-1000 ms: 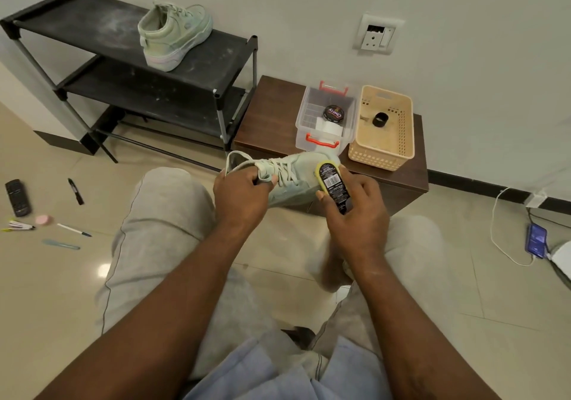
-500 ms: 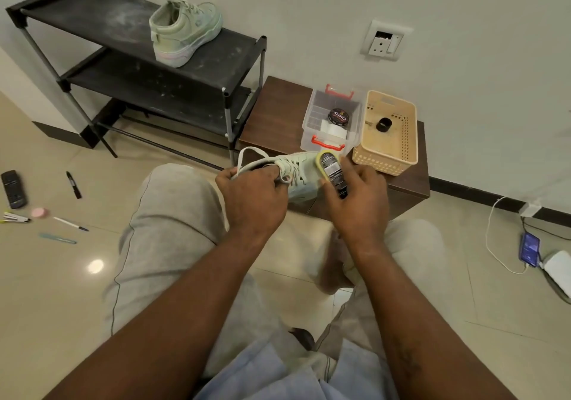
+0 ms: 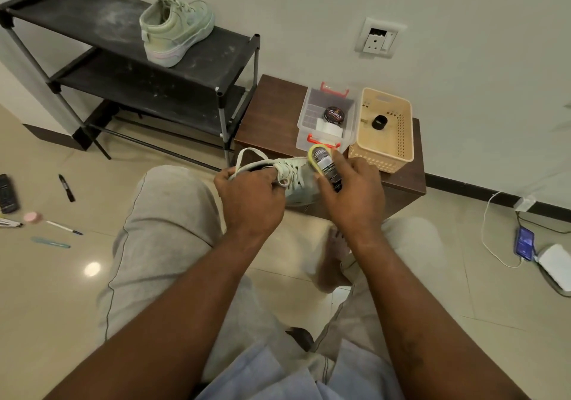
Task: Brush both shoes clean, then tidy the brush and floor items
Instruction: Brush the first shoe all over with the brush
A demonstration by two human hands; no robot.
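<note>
My left hand [image 3: 251, 200] grips a pale green shoe [image 3: 293, 180] by its collar and laces, held above my knees. My right hand [image 3: 355, 195] grips a yellow-edged brush [image 3: 323, 161] with a black label and presses it against the shoe's toe side. The second pale green shoe [image 3: 176, 28] stands on the top shelf of the black rack [image 3: 102, 19]. On the floor at the left lie a black marker [image 3: 66, 188], a pen [image 3: 63, 227], a teal stick [image 3: 51, 242], a pink round item [image 3: 32, 216] and a dark remote [image 3: 7, 194].
A low brown table [image 3: 272, 112] holds a clear box [image 3: 327, 118] with a polish tin [image 3: 333, 114] and a beige basket [image 3: 384, 130] with a black cap. A phone [image 3: 523, 243] on a white cable and a white pack [image 3: 556, 265] lie at the right.
Both hands have stayed on the shoe while the brush shifted a little along its front. The view has tilted down slightly, so the rack and table sit lower in frame.
</note>
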